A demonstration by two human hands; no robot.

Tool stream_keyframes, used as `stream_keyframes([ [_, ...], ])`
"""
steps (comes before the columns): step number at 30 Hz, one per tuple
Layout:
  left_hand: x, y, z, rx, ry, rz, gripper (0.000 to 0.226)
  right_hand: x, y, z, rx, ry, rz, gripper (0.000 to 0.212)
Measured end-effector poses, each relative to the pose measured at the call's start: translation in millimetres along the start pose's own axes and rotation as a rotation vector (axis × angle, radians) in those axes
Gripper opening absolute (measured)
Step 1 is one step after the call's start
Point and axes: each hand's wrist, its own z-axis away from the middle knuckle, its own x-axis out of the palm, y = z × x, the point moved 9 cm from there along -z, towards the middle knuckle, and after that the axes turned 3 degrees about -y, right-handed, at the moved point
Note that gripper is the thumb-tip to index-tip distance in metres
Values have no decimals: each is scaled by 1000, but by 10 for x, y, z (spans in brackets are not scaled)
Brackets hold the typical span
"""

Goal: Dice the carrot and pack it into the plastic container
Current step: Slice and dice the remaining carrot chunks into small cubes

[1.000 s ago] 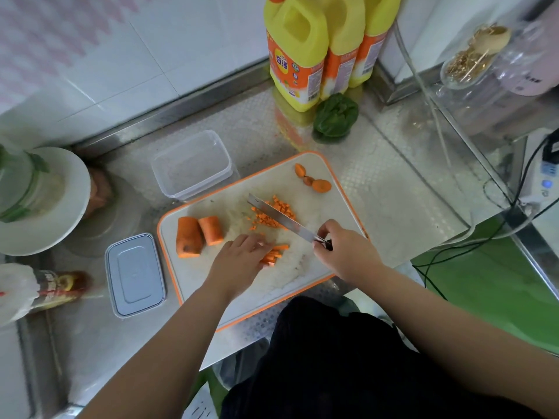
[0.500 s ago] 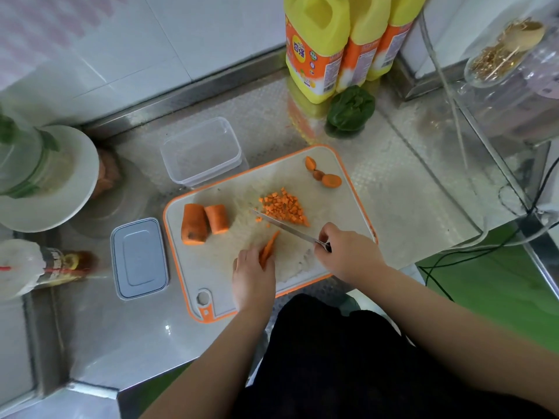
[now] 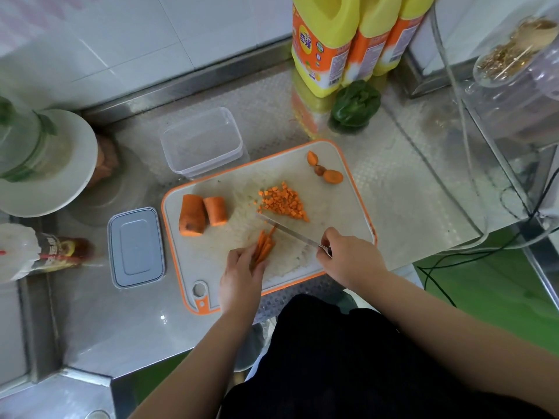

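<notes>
An orange-rimmed cutting board (image 3: 348, 207) lies on the steel counter. On it my left hand (image 3: 242, 275) holds a bundle of carrot sticks (image 3: 264, 247) against the board. My right hand (image 3: 348, 258) grips a knife (image 3: 287, 229) whose blade lies just past the sticks' far ends. Behind the blade is a pile of diced carrot (image 3: 282, 202). Two thick carrot chunks (image 3: 201, 214) lie at the board's left. The clear plastic container (image 3: 202, 142) stands behind the board, with nothing in it.
Carrot end scraps (image 3: 325, 170) lie at the board's far right corner. The container's grey lid (image 3: 136, 247) lies left of the board. Yellow jugs (image 3: 341, 40) and a green vegetable (image 3: 354, 105) stand at the back. A white plate (image 3: 69, 182) and a bottle (image 3: 57, 252) sit at left.
The knife has swept the diced carrot into a pile farther back on the board. My left hand has turned the carrot sticks lengthwise and gathered them. The camera view shifted.
</notes>
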Motion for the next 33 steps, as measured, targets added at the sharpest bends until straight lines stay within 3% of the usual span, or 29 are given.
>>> stream_keyframes([
  [13,-50,91,-71,1,7,6,28,153,-165,47,-64,-64,35,19],
  [20,-17,127,-91,-13,7,-155,28,109,-245,53,-73,-27,-23,21],
  [23,-38,188,-109,103,57,-193,37,74,-306,86,-118,5,5,23],
  [27,-28,404,-71,468,170,-212,20,99,-361,125,-138,-13,41,25],
  [33,-27,416,-148,568,218,-136,25,164,-424,171,-144,-31,99,28],
])
